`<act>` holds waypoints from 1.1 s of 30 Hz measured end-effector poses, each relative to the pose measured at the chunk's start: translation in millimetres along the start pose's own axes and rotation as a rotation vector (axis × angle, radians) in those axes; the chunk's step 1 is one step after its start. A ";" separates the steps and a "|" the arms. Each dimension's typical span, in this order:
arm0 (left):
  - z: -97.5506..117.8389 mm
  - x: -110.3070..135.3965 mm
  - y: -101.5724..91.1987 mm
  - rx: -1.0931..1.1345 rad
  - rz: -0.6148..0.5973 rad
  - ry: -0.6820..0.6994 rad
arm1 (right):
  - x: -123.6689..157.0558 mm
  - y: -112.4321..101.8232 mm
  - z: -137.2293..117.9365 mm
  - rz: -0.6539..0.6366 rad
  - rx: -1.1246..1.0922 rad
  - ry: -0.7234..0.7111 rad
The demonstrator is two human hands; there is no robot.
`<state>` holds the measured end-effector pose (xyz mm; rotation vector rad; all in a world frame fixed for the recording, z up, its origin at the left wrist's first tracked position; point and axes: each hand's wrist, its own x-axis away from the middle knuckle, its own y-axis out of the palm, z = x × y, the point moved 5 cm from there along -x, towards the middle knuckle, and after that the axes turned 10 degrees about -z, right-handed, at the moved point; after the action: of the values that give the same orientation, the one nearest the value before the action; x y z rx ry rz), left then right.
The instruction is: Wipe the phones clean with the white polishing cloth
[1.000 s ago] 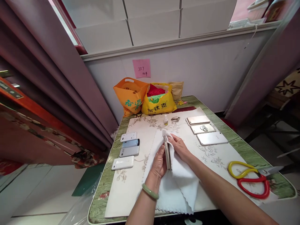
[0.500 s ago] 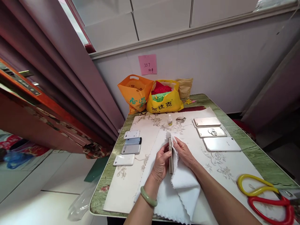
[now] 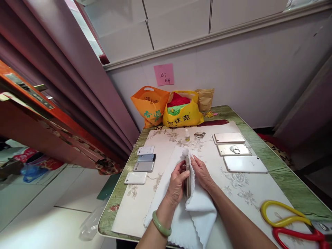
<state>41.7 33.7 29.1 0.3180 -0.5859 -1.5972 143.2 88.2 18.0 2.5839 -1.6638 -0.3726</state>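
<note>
My left hand [image 3: 178, 180] is closed around a phone [image 3: 188, 186] held on its edge, its narrow side facing me. Against the phone's right side my right hand [image 3: 202, 172] presses a white cloth [image 3: 201, 207] with a scalloped edge; its fingers are closed on the fabric. The cloth's lower part hangs and spreads over the table below both hands. The phone's flat faces are mostly hidden by the hand and the cloth.
Several phones lie in a column at left, with a white phone [image 3: 136, 178] nearest. Three phones, including a white one [image 3: 245, 164], lie at right. Scissors [image 3: 293, 221], a small bottle [image 3: 187, 135], glasses [image 3: 199, 135], an orange bag [image 3: 150, 107] and a yellow bag [image 3: 183, 116] are also on the table.
The view has shifted slightly. Both hands keep their hold on the phone and cloth, and the phone's position between them has changed only a little.
</note>
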 end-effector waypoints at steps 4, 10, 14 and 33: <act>-3.0 0.0 -2.5 -0.050 0.031 -0.013 | 2.0 -1.2 -6.8 -0.065 -0.012 -0.018; -3.7 -0.3 4.1 -0.027 -0.024 0.031 | 0.0 -1.9 -7.2 -0.187 0.064 -0.027; -5.1 -0.7 5.3 -0.003 -0.035 0.051 | -3.3 -2.0 -1.1 -0.165 0.136 -0.052; -3.6 -2.0 -40.1 0.464 0.226 -0.074 | 4.6 -20.5 22.0 0.398 -0.473 0.160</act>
<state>10.2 36.0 4.1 0.5179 -1.0157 -1.2486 158.3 94.7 -7.6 1.8514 -1.7246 -0.4534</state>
